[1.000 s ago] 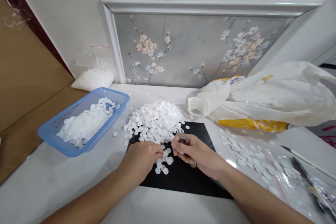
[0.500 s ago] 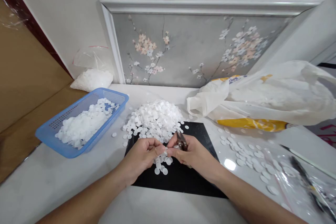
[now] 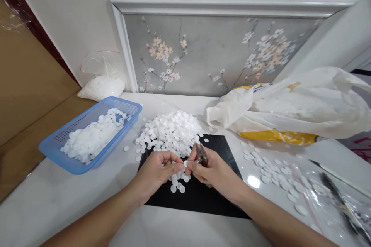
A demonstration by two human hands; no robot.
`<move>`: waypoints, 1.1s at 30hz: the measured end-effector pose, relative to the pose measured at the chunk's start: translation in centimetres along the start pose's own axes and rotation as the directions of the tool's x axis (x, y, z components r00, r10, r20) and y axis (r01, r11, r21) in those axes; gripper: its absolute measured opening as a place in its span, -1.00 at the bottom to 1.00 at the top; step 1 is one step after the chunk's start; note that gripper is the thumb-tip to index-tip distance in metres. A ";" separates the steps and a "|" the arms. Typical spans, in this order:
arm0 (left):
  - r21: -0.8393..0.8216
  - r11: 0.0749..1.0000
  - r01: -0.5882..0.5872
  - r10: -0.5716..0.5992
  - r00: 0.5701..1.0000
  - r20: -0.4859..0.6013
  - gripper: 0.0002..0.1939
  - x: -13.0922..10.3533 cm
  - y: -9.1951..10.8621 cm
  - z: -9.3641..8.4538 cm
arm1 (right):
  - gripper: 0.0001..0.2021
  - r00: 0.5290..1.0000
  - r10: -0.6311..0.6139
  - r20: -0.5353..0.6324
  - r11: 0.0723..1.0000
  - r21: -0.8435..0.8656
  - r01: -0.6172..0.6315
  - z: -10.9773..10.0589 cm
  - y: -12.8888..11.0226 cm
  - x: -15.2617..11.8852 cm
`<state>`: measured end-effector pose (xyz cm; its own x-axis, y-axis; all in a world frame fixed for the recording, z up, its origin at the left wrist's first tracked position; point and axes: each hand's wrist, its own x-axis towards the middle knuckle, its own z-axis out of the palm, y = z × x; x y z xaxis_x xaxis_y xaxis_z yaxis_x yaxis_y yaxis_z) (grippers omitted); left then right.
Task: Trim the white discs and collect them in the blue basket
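Between my two hands is a small white disc [image 3: 186, 164]. The thumb and forefinger of my left hand [image 3: 158, 171] pinch its left side. On its other side are the thumb and fingertips of my right hand [image 3: 213, 166]. A pair of small metal snips [image 3: 202, 155] is tucked in my right hand, blades pointing up and away. Both hands are above a black mat [image 3: 199, 202], where several loose white discs [image 3: 177, 186] lie under the fingers. Just beyond my hands rises a large pile of white discs [image 3: 174, 127], partly on the mat.
A blue plastic basket [image 3: 87, 171] of white discs stands at the left, before a clear bag [image 3: 101, 87] of white pieces. At the right lie a white-and-yellow plastic bag [image 3: 290, 112], scattered discs [image 3: 272, 171] and a black-handled tool [image 3: 333, 189] on clear plastic.
The disc between my fingertips now shows its round face. My right hand has turned slightly, and the snips in it have tilted. The pile and basket look the same.
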<state>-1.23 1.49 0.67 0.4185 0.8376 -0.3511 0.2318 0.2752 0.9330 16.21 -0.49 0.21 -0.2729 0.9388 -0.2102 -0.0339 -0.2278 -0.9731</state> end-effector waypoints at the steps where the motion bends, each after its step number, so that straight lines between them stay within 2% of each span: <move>1: 0.015 1.000 -0.002 0.002 1.000 0.001 -0.72 0.0 0.0 0.0 | -0.84 1.000 0.001 0.000 1.000 0.002 -0.001 0.0 0.0 0.0; 8: 0.197 0.977 -0.083 0.093 0.995 -0.038 -0.75 -0.1 -0.1 0.0 | -0.89 0.999 0.004 -0.034 0.999 -0.032 -0.005 0.1 0.2 0.1; 13: 0.196 0.975 -0.104 0.116 0.992 -0.052 -0.79 -0.1 -0.3 0.1 | -0.89 0.999 -0.023 -0.048 0.997 -0.079 0.020 0.2 0.2 0.1; 19: -0.085 0.996 0.022 -0.024 0.999 -0.024 -0.84 -0.3 0.3 0.4 | -0.88 0.999 -0.044 -0.003 0.998 0.035 0.044 -0.1 0.4 0.2; 23: -0.191 0.981 0.043 -0.045 0.999 -0.006 -0.87 -0.3 0.4 0.2 | -0.88 0.995 -0.099 -0.002 0.994 0.037 0.099 -0.6 0.6 0.3; 28: -0.359 0.921 0.149 -0.102 0.984 0.147 -0.94 -0.4 0.2 -0.1 | -0.90 0.978 -0.204 0.031 0.967 -0.151 0.207 -0.8 0.7 0.1; 33: -0.490 0.840 0.233 -0.104 0.955 0.276 -0.93 -0.5 -0.1 -0.2 | -0.90 0.958 -0.275 0.082 0.944 -0.166 0.286 -0.7 0.9 -0.2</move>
<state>-1.69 1.14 0.75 0.6185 0.6413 -0.4541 -0.1378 0.6575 0.7408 16.96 -0.75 -0.72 -0.3313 0.9406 0.0742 0.0496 0.0959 -0.9942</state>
